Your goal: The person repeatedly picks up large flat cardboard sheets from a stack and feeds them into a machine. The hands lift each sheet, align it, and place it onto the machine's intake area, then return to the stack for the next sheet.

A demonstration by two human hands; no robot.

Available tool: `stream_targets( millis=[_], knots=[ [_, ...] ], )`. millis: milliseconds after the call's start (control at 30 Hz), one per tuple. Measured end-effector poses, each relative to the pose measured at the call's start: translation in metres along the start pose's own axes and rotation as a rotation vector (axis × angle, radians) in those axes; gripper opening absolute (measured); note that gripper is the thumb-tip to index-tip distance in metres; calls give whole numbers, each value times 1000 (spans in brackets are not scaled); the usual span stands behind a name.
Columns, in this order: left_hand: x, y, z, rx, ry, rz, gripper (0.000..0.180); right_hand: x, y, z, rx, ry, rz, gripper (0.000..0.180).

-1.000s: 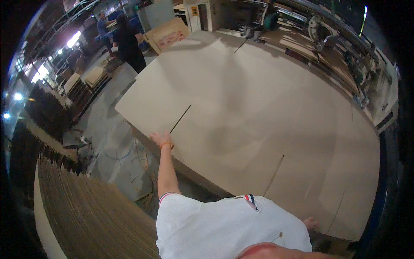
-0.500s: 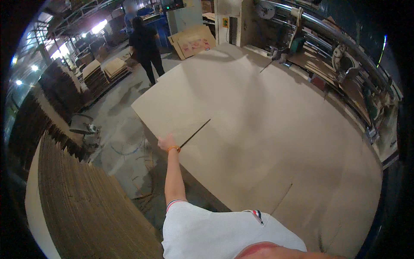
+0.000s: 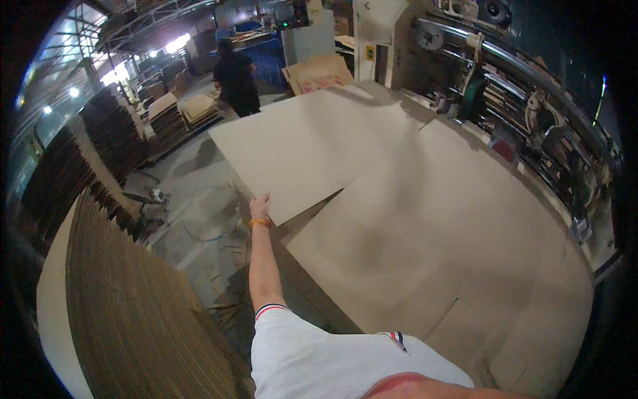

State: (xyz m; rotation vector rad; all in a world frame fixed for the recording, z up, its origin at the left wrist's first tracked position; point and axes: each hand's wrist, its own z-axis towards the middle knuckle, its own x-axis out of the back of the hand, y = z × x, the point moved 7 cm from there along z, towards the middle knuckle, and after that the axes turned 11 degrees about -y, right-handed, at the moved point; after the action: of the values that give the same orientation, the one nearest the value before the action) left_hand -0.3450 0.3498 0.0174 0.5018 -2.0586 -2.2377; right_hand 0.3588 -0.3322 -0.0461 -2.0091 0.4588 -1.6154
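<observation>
A large flat sheet of brown cardboard (image 3: 412, 246) with slots cut into it lies across the middle, on top of a stack. At its near left edge my left hand (image 3: 260, 207), with an orange band at the wrist, grips the corner of a slotted flap (image 3: 299, 153). The flap is raised, and a dark wedge-shaped gap shows along its slot. My fingertips are partly hidden at the flap's edge. Another slot runs through the sheet closer to me. My right hand is out of the picture.
A tall stack of cardboard sheets (image 3: 133, 299) stands at the lower left, with more stacks (image 3: 100, 159) beyond. Along the right runs a machine with metal rollers (image 3: 512, 53). A person in dark clothes (image 3: 236, 76) stands at the far left. Leaning cardboard (image 3: 320, 73) is behind the sheet.
My left hand has closed on the flap's edge and lifted it, and the slot has widened into a gap. The view has shifted slightly. The person in dark clothes has turned somewhat.
</observation>
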Motion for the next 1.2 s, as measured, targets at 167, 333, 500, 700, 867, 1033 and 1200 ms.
stream_targets(
  millis=[167,333,500,700,867,1033,1200],
  knots=[
    [3,87,-51,-153,302,554,40,-24,-24,19,57,-109,133,50],
    [-53,104,-134,-237,-128,113,32,-24,-28,36,50,-210,351,49],
    [-50,86,-188,-194,-412,342,26,-25,-86,79,143,-436,759,49],
    [-124,160,-302,-635,-766,723,44,19,-296,28,608,-760,1011,59],
    [-143,137,-362,-661,-877,853,52,-6,-427,55,416,-1043,1107,75],
    [-153,124,-372,-626,-855,798,53,-41,-420,194,401,-644,846,75],
    [-142,122,-361,-691,-788,769,44,-76,-435,183,482,-839,858,67]
  ],
)
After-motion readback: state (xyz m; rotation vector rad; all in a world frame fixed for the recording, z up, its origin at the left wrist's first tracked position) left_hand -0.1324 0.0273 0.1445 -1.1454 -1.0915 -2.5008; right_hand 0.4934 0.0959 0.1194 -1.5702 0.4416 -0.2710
